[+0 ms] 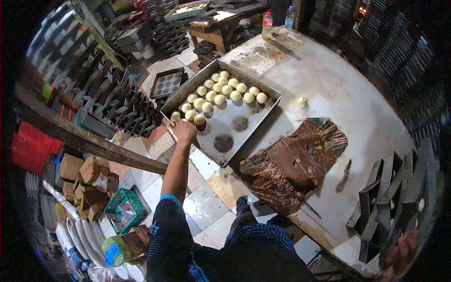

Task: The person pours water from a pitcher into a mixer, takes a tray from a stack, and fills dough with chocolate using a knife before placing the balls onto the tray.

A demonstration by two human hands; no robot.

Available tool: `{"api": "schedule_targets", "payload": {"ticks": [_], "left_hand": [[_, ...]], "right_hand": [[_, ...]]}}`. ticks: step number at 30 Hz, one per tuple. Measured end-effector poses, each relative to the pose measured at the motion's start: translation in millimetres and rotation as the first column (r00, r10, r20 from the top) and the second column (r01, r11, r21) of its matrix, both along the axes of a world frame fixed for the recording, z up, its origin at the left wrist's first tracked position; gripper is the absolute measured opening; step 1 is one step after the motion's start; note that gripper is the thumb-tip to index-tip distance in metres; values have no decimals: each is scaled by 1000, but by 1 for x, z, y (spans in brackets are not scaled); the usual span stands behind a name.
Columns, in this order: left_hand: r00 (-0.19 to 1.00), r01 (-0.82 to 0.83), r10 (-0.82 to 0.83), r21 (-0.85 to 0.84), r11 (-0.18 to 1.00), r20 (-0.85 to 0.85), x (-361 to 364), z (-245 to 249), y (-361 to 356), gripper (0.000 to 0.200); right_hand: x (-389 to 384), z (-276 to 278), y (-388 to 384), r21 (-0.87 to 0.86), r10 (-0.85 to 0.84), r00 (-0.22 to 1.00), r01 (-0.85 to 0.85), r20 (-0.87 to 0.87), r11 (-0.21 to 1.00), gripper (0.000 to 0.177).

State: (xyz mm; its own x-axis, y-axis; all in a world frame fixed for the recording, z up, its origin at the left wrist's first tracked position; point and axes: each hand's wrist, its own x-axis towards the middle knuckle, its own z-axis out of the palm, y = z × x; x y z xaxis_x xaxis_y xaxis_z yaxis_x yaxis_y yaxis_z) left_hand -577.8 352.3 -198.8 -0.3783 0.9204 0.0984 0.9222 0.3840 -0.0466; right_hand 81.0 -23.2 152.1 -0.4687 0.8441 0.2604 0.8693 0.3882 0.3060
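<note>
Head view: left hand is out at full arm's reach on the near-left edge of the metal tray, which sits at an angle on the left end of the worktop and overhangs the tiled floor.

The back of the hand faces the camera. Its fingers curl down and away, touching or just beside the nearest dough balls. I cannot tell whether they pinch a ball, press one, or rest on the rim.

Right hand is low at the frame edge and blurred, just beside the stacked dark loaf tins. I cannot tell how its fingers are set or whether it holds anything.

Progress, my read:
- Done: about twenty round balls sit in slanted rows over the far and left part of the tray, close together, some touching.
- Not done: the near-right part of the tray is bare metal with two dark burnt patches. I'd call the tray roughly half filled.
- One loose ball lies on the worktop to the right of the tray, well apart from the rows.
- No bulk dough visible on the worktop, so I can't judge how much stock remains.

Other items:
- Brown patterned cloth, crumpled on the worktop edge between the tray and the tins.
- Two bottles at the far end.
- Muffin pan on the floor left of the tray.
- Green basket lower left.
</note>
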Motion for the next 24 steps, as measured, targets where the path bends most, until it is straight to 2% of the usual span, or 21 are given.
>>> {"api": "schedule_targets", "payload": {"ticks": [1,3,4,5,6,7,8,9,10,11,12,13,15,16,17,19,20,21,22,23,24], "left_hand": [[1000,-9,8,8,1000,7,0,-3,0,32],[996,34,-29,65,997,-81,7,-7,-5,34],[998,56,-56,15,998,6,14,-1,-9,34],[985,166,-152,196,966,-84,44,21,-32,34],[969,220,-245,321,921,40,61,17,-36,30],[872,384,-462,360,850,160,80,21,-46,26],[666,452,-624,444,774,409,120,43,-73,23],[368,472,-692,517,714,621,159,65,-100,26],[18,469,-882,775,424,471,197,59,-117,39],[124,491,-775,640,591,620,239,72,-150,52],[83,441,-729,631,638,680,284,82,-178,57],[44,457,-737,643,615,674,321,112,-205,60],[16,584,-723,581,568,690,378,114,-243,70],[-13,640,-720,559,528,694,399,120,-258,75],[-44,693,-709,532,486,704,414,128,-273,80],[-113,625,-701,599,501,704,428,136,-292,83],[-148,530,-570,551,645,809,431,138,-299,83],[-201,429,-430,474,769,880,432,140,-306,83],[-232,498,-294,373,783,927,428,134,-310,71],[-310,442,-259,380,813,915,431,130,-315,52],[-258,372,-278,361,855,925,436,132,-322,45]], "right_hand": [[-14,0,14,8,8,1000,-9,7,1000,30],[-29,-15,33,-12,196,938,-208,-285,978,26],[-29,-23,36,-36,232,882,-270,-411,962,25],[-36,-44,45,111,315,793,-303,-521,947,24],[-41,-70,51,168,334,730,-293,-596,941,23],[-45,-96,57,227,360,658,-282,-662,932,23],[-45,-118,58,194,314,627,-254,-713,948,21],[-63,-136,57,96,75,606,2,-792,995,18],[-63,-178,57,-25,-94,509,139,-856,990,22],[-76,-183,73,-128,-118,550,21,-827,992,26],[-78,-226,78,-252,-223,380,-29,-898,967,29],[-79,-262,78,-366,-341,199,-101,-919,925,33],[-95,-256,75,-528,-527,72,-228,-847,818,40],[-97,-259,72,-390,-457,-175,-314,-872,865,42],[-75,-249,67,-479,-465,118,-244,-877,843,38],[-64,-228,61,-325,-388,-218,-274,-896,905,38],[-55,-217,59,-255,-267,-37,-192,-963,948,43],[-50,-213,55,-262,-275,-48,-181,-960,948,43],[-48,-208,51,-152,-114,146,-284,-983,947,47],[-48,-203,46,-62,75,317,-400,-945,914,51],[-57,-189,38,-37,86,300,-384,-950,923,50]]}}
